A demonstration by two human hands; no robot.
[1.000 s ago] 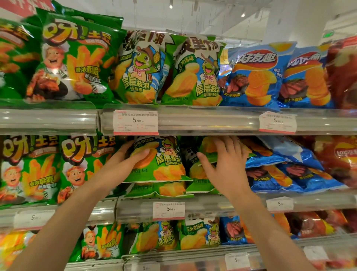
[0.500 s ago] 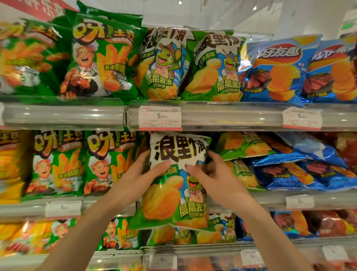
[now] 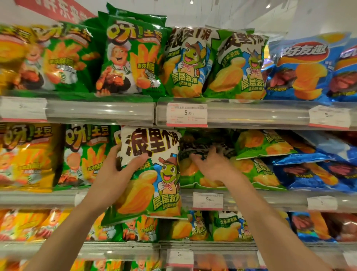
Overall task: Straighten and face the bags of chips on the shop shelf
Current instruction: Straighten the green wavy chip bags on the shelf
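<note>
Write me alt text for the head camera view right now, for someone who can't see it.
A person's left hand holds a green frog-mascot chip bag upright in front of the middle shelf, while the right hand reaches into the slumped green bags behind it. Shelves above and below carry more green, yellow and blue chip bags with price tags.

Bright, even shop light falls from ceiling spotlights (image 3: 191, 2) at twelve o'clock, throwing white glare on the clear shelf rails (image 3: 100, 110) and glossy bags. Motion blur smears the nine o'clock edge and the right hand (image 3: 210, 164); wide-angle distortion bows the shelves.
</note>
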